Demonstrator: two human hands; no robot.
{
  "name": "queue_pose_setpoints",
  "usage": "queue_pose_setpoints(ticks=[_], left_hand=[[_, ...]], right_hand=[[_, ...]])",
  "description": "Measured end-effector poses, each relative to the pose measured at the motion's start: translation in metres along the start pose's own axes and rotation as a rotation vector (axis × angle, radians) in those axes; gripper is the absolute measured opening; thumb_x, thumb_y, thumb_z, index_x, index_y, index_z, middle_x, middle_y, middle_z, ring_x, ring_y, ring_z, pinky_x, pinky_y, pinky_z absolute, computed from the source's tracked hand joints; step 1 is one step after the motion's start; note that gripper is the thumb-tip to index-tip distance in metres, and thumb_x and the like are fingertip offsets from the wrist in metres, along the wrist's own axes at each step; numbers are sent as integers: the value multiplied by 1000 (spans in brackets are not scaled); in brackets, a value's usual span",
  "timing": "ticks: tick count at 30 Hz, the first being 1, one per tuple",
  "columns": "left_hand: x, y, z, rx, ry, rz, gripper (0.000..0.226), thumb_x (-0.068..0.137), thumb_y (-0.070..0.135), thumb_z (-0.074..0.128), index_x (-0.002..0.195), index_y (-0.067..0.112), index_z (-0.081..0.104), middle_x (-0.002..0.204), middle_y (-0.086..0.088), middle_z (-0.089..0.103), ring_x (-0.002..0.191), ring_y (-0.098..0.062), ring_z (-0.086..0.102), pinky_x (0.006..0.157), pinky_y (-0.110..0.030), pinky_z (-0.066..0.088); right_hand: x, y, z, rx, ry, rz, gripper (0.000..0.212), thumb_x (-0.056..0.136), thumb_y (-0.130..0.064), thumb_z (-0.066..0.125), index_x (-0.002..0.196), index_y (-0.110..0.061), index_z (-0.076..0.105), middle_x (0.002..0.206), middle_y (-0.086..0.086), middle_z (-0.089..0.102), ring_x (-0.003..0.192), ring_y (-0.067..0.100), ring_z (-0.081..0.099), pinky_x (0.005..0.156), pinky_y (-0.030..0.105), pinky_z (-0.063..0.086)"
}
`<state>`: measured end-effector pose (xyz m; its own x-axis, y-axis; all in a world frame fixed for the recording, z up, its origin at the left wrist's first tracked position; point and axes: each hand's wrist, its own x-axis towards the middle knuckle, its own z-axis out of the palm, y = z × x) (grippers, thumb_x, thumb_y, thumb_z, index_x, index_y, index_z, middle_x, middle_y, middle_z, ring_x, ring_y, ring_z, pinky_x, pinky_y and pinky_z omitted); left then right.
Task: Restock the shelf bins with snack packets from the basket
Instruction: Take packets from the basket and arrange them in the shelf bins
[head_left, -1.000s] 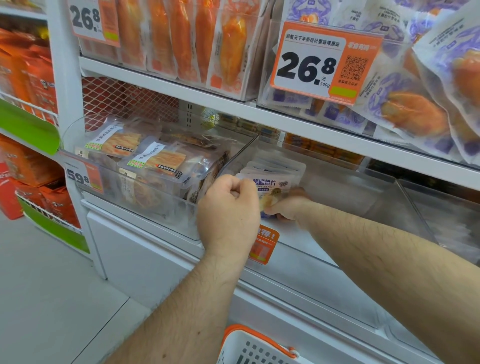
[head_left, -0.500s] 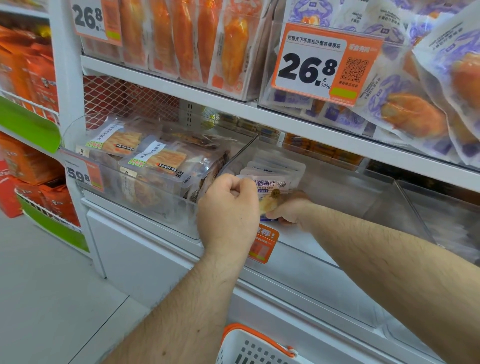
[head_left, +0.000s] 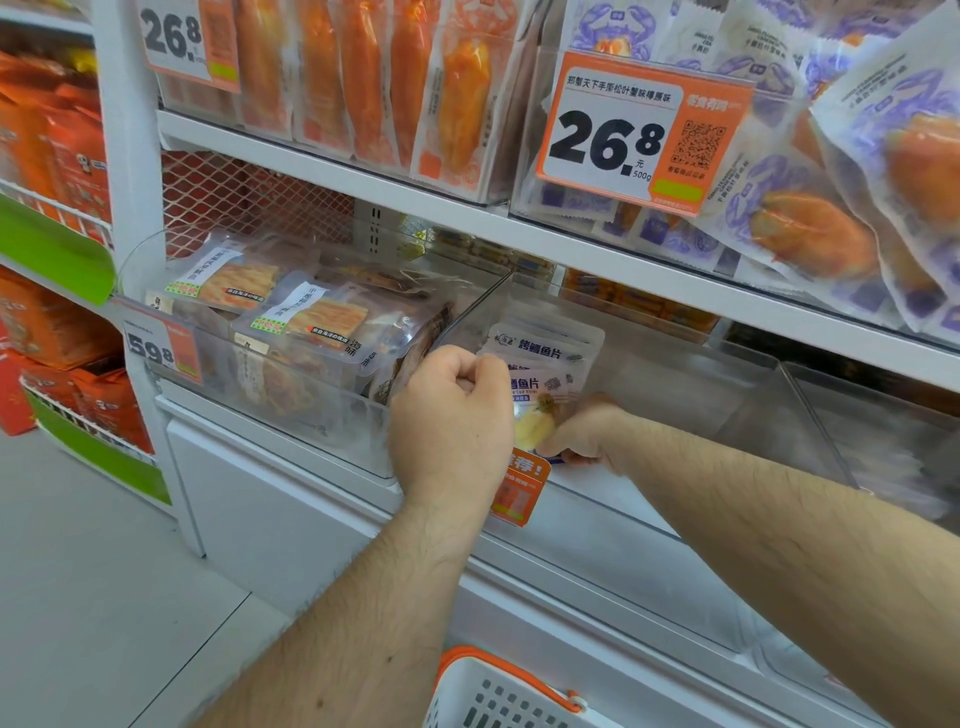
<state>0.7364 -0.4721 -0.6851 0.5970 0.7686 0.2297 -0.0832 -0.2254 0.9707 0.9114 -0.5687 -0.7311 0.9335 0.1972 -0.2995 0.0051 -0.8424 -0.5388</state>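
Looking at mid-frame, we find the clear bin (head_left: 701, 395), then our left hand (head_left: 451, 415) fisted on the front packet's (head_left: 543, 395) top, our right hand (head_left: 584, 434) pinching its lower edge; upright, it lies just behind both hands' fingers.

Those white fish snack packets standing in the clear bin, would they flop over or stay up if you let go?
The white packets look like thin, flat pouches, so probably light and bendy. They stand on edge at one end of a mostly bare clear bin, so they would likely tip without support. The left hand and right hand both grip the front one, which suggests it needs steadying.
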Motion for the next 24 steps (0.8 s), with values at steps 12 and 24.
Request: queue_pose_setpoints(ticks=[12,24], left_hand=[[-15,5,-5,122,-112,205,31,90,25,55,59,20,52,49,15,51,52,-4,47,49,-24,32],[-63,-3,-2,621,-1134,224,26,84,27,62,60,18,58,63,5,64,59,-14,61,59,-31,50]], right_hand=[[-52,12,-20,160,-27,57,31,74,-7,85,89,-8,58,95,10,65,83,21,65,77,31,59],[-163,31,-32,449,443,-315,16,78,-16,71,68,-25,64,69,-6,67,74,24,69,73,44,60]])
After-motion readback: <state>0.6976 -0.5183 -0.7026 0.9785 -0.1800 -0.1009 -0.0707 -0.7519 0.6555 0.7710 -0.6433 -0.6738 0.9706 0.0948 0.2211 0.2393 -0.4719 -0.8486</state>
